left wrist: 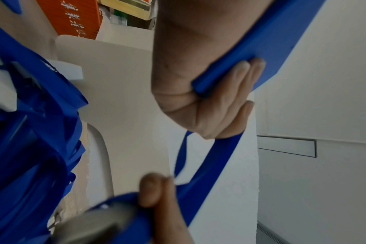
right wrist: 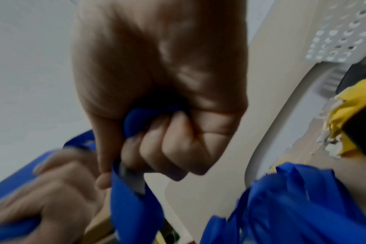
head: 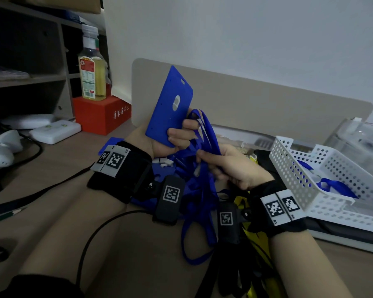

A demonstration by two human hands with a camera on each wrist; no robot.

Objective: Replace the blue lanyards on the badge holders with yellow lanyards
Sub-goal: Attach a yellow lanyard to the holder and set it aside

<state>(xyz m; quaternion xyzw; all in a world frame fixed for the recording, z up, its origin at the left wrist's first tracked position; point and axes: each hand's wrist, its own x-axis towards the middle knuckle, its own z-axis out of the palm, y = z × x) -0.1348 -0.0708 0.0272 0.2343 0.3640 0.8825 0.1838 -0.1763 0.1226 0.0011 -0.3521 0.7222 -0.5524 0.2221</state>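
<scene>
My left hand (head: 177,134) grips a blue badge holder (head: 170,104) by its lower end and holds it upright above the desk; the same hand (left wrist: 209,99) wraps the holder's edge (left wrist: 251,49). My right hand (head: 230,166) is curled round a blue lanyard (head: 205,130) with its metal clip; in the right wrist view the fist (right wrist: 161,132) closes on the blue strap (right wrist: 134,206). A heap of blue lanyards (head: 194,203) lies below both hands. Yellow lanyards (head: 256,239) lie under my right wrist.
A white perforated basket (head: 332,211) with a blue lanyard inside stands at the right. A red box (head: 101,117) with an oil bottle (head: 92,78) on it sits at the back left, beside shelves. A beige board (head: 267,108) leans on the wall. Cables cross the desk.
</scene>
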